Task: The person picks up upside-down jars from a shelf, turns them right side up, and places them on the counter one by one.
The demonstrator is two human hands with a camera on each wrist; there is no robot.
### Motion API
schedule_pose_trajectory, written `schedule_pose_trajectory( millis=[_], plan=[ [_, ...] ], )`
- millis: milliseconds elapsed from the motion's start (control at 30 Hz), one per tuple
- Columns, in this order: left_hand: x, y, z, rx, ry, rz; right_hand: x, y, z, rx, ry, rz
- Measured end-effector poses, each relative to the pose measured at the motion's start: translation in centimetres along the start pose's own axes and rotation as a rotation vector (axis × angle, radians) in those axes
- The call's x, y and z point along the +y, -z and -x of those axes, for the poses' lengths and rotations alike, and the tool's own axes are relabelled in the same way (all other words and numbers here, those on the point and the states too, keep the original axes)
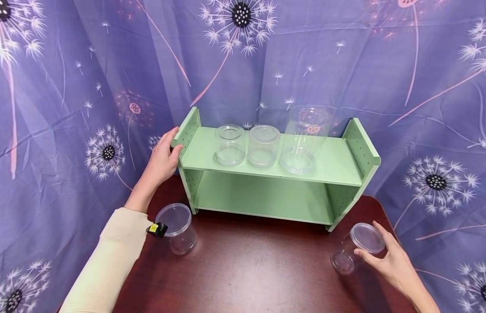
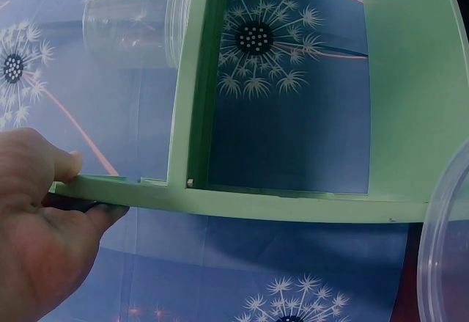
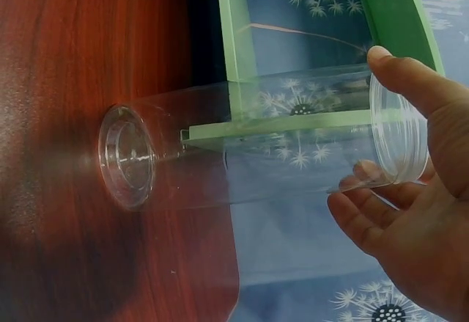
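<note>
At the upper left end of a green two-tier shelf (image 1: 266, 191), my left hand (image 1: 163, 156) grips the side panel. In the left wrist view the thumb lies on one face of that panel (image 2: 293, 206), the fingers on the other. My right hand (image 1: 395, 261) holds a tall clear plastic jar (image 3: 293, 138) around its lidded top, thumb on one side and fingers on the other. That jar is close to the table at the right; whether its base touches cannot be told. Another lidded clear jar (image 1: 184, 241) stands on the table below my left forearm.
On the upper tier stand two small clear jars (image 1: 230, 145) (image 1: 264, 145) and a taller clear jar (image 1: 305, 139). The dark red-brown table (image 1: 258, 269) extends in front of the shelf. A purple dandelion-print curtain (image 1: 325, 65) hangs behind and at both sides.
</note>
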State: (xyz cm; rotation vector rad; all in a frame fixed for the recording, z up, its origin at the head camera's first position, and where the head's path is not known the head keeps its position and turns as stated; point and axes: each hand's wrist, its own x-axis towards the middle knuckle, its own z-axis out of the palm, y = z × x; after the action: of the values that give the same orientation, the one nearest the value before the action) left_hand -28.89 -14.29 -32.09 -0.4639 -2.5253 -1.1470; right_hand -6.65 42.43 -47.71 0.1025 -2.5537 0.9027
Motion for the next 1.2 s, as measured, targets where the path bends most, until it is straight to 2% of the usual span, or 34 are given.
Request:
schedule_pose_trajectory(
  millis=[167, 300, 600, 767, 967, 1200],
  plan=[
    [0.2, -0.1, 0.0, -0.006, -0.002, 0.007, -0.2, 0.5, -0.2, 0.017, 0.001, -0.048],
    [0.2, 0.0, 0.0, -0.003, -0.001, 0.006, -1.1, 1.4, -1.5, 0.074, 0.038, -0.064],
    [0.1, -0.1, -0.3, -0.012, -0.003, 0.002, -6.0, 4.2, -5.9, 0.13, 0.01, -0.144],
    [0.0, -0.1, -0.2, -0.011, 0.0, 0.006, -8.9, 5.3, -8.7, 0.175, 0.067, -0.212],
    [0.1, 0.0, 0.0, -0.008, 0.0, 0.011, -12.0, 5.7, -11.9, 0.215, 0.129, -0.276],
    [-0.1, 0.0, 0.0, -0.002, -0.002, 0.013, -14.1, 5.3, -15.3, 0.197, 0.086, -0.283]
  ],
)
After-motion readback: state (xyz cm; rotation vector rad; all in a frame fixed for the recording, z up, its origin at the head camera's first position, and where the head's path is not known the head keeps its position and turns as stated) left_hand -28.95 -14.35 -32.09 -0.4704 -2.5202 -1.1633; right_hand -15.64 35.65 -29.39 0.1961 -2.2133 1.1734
